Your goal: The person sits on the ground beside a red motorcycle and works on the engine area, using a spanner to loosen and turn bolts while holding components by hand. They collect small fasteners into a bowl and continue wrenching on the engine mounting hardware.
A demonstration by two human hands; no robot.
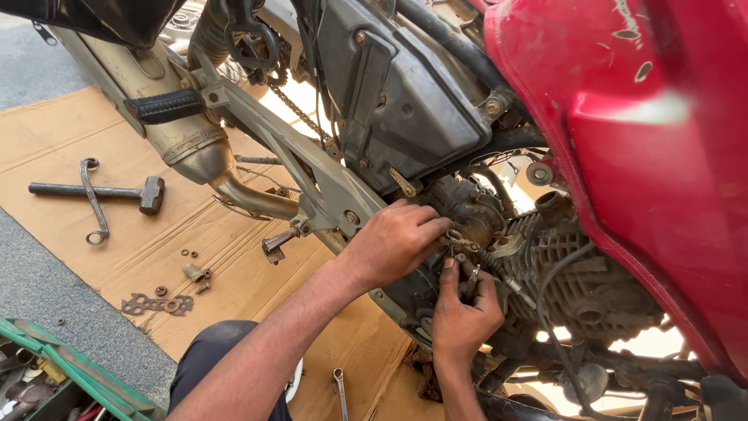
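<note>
Head view, looking down at a motorcycle engine (592, 288) under a red fuel tank (654, 156). Left hand (393, 242) curled over a small metal fitting (460, 240) on the dark carburettor (467, 210), fingertips pinched narrow around it, wrist bent, forearm running up from the lower left. Right hand (463, 312) rising from below, thumb and forefinger closed on a thin metal piece (472, 279) just under that fitting, close beside a cable (506, 277); exactly what is pinched, too small to tell. Risk, as a judgement: small part slipping from the tight pinch and dropping into the engine fins or onto the cardboard (156, 234), or the cable kinking if forced at an angle. On the cardboard, well apart: hammer (101, 191), bent wrench (93, 199), loose nuts (191, 265). Exhaust pipe (195, 148) and footpeg (167, 105) above them.
</note>
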